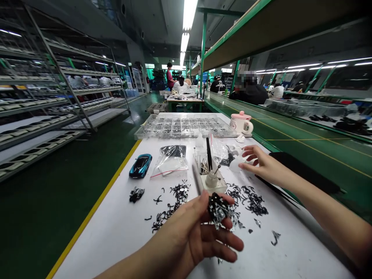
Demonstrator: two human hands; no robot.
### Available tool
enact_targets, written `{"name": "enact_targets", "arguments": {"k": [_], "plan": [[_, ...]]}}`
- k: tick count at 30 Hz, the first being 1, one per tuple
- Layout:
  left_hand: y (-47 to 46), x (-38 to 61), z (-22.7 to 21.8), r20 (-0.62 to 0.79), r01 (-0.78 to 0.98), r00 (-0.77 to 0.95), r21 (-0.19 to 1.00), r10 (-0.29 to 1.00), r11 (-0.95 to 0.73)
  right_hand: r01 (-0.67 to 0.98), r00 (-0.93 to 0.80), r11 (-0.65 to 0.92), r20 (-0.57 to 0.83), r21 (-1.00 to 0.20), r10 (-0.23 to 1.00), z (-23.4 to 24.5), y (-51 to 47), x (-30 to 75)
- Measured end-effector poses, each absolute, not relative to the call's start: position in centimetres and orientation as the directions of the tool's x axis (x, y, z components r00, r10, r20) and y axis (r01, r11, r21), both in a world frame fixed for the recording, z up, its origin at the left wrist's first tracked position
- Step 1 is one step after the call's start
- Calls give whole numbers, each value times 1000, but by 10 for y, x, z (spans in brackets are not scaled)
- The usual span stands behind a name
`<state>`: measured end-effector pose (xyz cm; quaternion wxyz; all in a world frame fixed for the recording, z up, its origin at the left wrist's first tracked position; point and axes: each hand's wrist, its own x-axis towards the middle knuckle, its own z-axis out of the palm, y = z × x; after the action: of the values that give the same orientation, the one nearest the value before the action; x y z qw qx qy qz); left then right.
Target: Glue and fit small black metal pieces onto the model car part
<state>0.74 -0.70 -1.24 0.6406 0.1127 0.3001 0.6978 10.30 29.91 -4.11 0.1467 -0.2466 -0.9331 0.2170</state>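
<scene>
My left hand [200, 232] is raised over the white table [122, 228], palm toward me, thumb and fingers closed on a small black and silver model part [218, 209]. My right hand [260, 162] reaches forward on the right, fingers spread over a small white object [235, 164] next to clear plastic bags. Loose small black parts [250, 197] lie scattered under and between both hands. A small clear box [209, 176] with a black tool and a little bottle stands just beyond my left hand.
A blue model car [140, 165] sits at the left, a clear bag of black parts [172, 157] beside it. Clear trays of parts [183, 126] lie farther back with a pink and white cup [242, 123]. Racks stand left. People work at far benches.
</scene>
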Motion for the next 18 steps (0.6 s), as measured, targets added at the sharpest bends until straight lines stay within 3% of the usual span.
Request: {"name": "enact_targets", "arguments": {"k": [4,9,14,18], "plan": [[-8,12,-7,-244,-821,-161,571,956,7,256,-864,728,187,-636,468,-54,284,91],[-9,14,-7,-198,-821,-104,570,975,28,220,-895,688,137,-692,424,-59,280,87],[-8,14,-10,-123,-825,-32,564,992,43,171,-852,620,201,-766,484,-45,266,92],[-11,16,-3,-208,-817,-35,570,977,92,42,-771,504,293,-863,566,-7,234,110]]}}
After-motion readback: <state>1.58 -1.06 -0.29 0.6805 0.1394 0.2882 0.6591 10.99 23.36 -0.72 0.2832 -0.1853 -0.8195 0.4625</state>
